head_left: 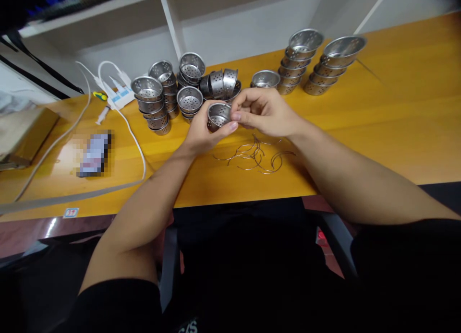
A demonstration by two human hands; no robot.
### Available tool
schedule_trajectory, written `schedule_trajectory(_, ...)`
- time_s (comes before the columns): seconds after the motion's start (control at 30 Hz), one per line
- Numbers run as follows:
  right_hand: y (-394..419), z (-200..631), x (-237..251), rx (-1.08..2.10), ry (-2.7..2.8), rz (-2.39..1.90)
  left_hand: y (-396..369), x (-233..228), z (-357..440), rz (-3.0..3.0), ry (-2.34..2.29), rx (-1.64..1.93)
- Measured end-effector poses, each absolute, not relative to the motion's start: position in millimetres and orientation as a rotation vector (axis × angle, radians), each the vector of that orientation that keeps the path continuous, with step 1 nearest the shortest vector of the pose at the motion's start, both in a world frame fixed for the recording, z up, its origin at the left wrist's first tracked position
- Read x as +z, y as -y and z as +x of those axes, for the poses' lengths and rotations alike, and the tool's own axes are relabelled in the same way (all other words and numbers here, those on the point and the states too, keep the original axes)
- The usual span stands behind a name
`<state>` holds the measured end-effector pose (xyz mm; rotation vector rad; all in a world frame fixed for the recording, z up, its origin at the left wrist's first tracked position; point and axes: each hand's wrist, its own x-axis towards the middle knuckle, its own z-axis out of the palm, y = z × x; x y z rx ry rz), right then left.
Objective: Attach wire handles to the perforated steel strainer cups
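Two bare forearms reach out over the yellow table (378,131), and the left hand (201,131) cups a small perforated metal cup (218,116) from below while the right hand (264,113) pinches at its rim, just above the loose wire loops (255,155). Best to keep the cup steady and turn only the fingertips; stacked cups (154,102) wait behind.

Even overhead light is falling brightly on the yellow table (396,107), leaving a pale sheen near its left edge and glints on the perforated steel cups (190,100). The lower picture is sinking into near-black. Straight edges are bowing toward the corners, and a pixelated patch (94,153) is masking something flat.
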<state>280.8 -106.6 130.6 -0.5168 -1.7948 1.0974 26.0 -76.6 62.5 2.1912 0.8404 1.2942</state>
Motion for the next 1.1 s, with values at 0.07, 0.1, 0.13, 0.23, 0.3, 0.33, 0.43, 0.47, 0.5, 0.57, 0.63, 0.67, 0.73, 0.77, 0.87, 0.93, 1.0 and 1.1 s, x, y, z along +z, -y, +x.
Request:
schedule_trajectory(0.07,105,281,129,1.133,1.764,-0.509,74,59,26,2.201,-0.801,1.289)
schedule_trajectory(0.1,104,280,127,1.14,1.748,-0.513,73,57,26,2.208,-0.788,1.285)
schedule_trajectory(0.13,103,280,125,1.144,1.737,-0.519,73,56,27,2.214,-0.786,1.277)
schedule_trajectory(0.23,101,278,122,1.131,1.729,-0.538,72,52,27,2.218,-0.828,1.242)
schedule_trajectory(0.3,101,277,121,1.103,1.728,-0.546,70,50,27,2.228,-0.844,1.234)
schedule_trajectory(0.33,101,276,121,1.091,1.728,-0.548,69,48,27,2.239,-0.838,1.24)
schedule_trajectory(0.43,101,275,120,1.069,1.728,-0.558,65,44,26,2.266,-0.794,1.272)
schedule_trajectory(0.47,101,275,120,1.063,1.728,-0.565,64,43,25,2.271,-0.784,1.278)
schedule_trajectory(0.5,101,275,119,1.058,1.727,-0.572,63,42,25,2.274,-0.778,1.28)
schedule_trajectory(0.57,101,275,119,1.047,1.726,-0.579,62,40,25,2.276,-0.768,1.279)
schedule_trajectory(0.63,101,275,118,1.042,1.727,-0.581,61,40,24,2.27,-0.757,1.279)
schedule_trajectory(0.67,101,274,118,1.04,1.73,-0.583,62,40,24,2.267,-0.753,1.278)
schedule_trajectory(0.73,101,274,118,1.035,1.735,-0.587,62,41,24,2.266,-0.759,1.272)
schedule_trajectory(0.77,102,275,118,1.033,1.736,-0.59,63,42,24,2.268,-0.767,1.267)
schedule_trajectory(0.87,102,275,118,1.039,1.738,-0.591,65,45,24,2.271,-0.79,1.253)
schedule_trajectory(0.93,104,275,118,1.041,1.74,-0.584,66,46,24,2.271,-0.79,1.252)
schedule_trajectory(1.0,105,274,119,1.029,1.743,-0.577,66,47,24,2.276,-0.768,1.267)
schedule_trajectory(1.1,107,274,120,1.004,1.748,-0.582,66,48,23,2.286,-0.705,1.3)
